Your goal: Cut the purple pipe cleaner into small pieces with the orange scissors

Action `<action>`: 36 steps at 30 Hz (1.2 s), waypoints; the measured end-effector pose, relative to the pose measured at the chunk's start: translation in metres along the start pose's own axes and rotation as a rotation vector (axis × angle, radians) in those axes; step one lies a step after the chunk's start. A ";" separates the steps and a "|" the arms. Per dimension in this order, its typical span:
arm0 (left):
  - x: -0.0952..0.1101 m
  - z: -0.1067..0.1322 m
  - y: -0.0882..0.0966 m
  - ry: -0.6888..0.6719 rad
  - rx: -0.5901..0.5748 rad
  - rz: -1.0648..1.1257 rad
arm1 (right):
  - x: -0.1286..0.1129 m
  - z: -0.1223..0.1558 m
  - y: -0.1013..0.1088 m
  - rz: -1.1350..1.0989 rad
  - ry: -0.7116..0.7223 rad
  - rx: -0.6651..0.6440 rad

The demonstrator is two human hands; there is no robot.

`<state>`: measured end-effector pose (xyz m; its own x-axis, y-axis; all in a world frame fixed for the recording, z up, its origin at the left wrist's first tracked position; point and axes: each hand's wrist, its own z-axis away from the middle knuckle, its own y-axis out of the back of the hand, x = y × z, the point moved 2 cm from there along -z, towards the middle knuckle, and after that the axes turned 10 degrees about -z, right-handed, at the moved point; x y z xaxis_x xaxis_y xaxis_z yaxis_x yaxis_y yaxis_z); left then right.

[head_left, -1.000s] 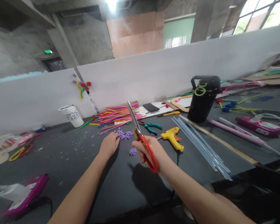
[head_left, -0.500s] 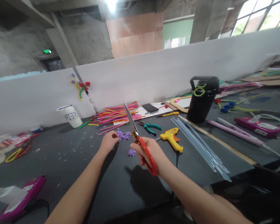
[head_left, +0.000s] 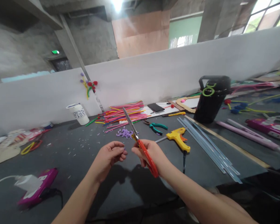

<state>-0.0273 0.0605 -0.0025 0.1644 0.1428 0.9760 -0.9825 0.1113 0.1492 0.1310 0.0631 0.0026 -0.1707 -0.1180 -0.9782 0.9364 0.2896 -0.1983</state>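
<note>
My left hand (head_left: 110, 157) is raised over the dark tabletop, its thumb and fingers pinched together. A tiny bit of a purple piece (head_left: 124, 149) shows at the fingertips; most of it is covered. My right hand (head_left: 151, 154) grips a pair of scissors (head_left: 132, 124) by the red-orange handles, with the metal blades pointing up and away from me. Their blades look closed. Behind the two hands lies a heap of short purple fuzzy cuttings (head_left: 124, 133), partly overlapped by the scissors.
Right of my right hand lie a yellow glue gun (head_left: 178, 138), teal-handled pliers (head_left: 157, 127) and clear glue sticks (head_left: 207, 146). Chenille stems (head_left: 123, 113) spread behind. A black flask (head_left: 211, 99), a white cup (head_left: 78, 114) and a purple power strip (head_left: 43, 188) also stand around.
My left hand has drawn back from the purple heap toward me, pinching a small purple piece. The small separate purple cluster near my right hand no longer shows. The view has shifted slightly left.
</note>
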 end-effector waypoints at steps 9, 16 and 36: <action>-0.005 0.031 -0.009 -0.056 -0.109 0.118 | 0.013 0.008 -0.024 0.038 0.042 -0.081; -0.005 0.032 0.018 -0.083 0.090 -0.177 | 0.013 0.005 -0.025 0.043 0.052 -0.035; -0.001 0.042 -0.011 -0.077 0.015 -0.145 | 0.011 0.012 -0.021 0.334 0.167 -0.125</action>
<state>-0.0202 0.0173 0.0011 0.2977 0.0501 0.9534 -0.9503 0.1104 0.2909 0.1128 0.0440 -0.0027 0.0799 0.1554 -0.9846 0.9061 0.4003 0.1367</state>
